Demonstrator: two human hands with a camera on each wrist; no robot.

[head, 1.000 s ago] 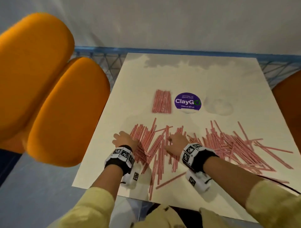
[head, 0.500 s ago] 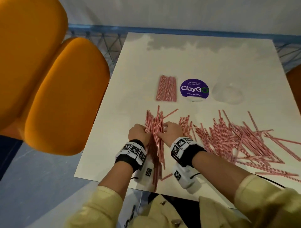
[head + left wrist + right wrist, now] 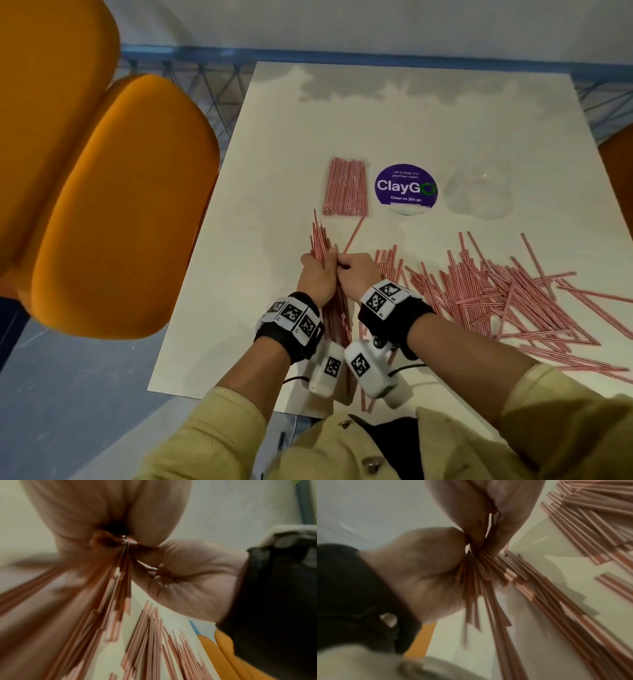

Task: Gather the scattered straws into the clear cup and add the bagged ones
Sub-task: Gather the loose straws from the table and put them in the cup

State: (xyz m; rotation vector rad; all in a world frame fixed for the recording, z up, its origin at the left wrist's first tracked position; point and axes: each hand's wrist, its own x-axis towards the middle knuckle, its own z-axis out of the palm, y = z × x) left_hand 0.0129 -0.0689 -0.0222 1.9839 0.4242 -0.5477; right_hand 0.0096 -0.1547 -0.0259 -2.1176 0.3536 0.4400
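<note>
hands meet at the near left part of the white table (image 3: 274, 144). left hand (image 3: 317, 275) is curled around a bundle of red-and-white striped straws (image 3: 320, 240), which runs from beyond the knuckles back under the wrists toward the near table edge. right hand (image 3: 356, 272) is pressed against the same bundle from the other side, fingers curled onto it; the two hands touch. left wrist view: the straws fan out from the closed fingers (image 3: 102, 513), blurred. right wrist view: the straws splay from between both hands toward the table surface.

scattered straws (image 3: 507, 294) lie in a loose, crossed heap on the right half of the table, just beside the right hand and extending to the right edge. one single straw (image 3: 354, 233) lies at an angle just beyond the hands.

bagged straws (image 3: 346, 186) lie flat farther back, well apart from the hands. purple round sticker (image 3: 406, 186) sits just right of the bag. clear cup (image 3: 479, 195) is to the right of the sticker, near the far side of the heap; whether it stands upright cannot be told.

orange chairs (image 3: 113, 205) stand to the left of the table.
</note>
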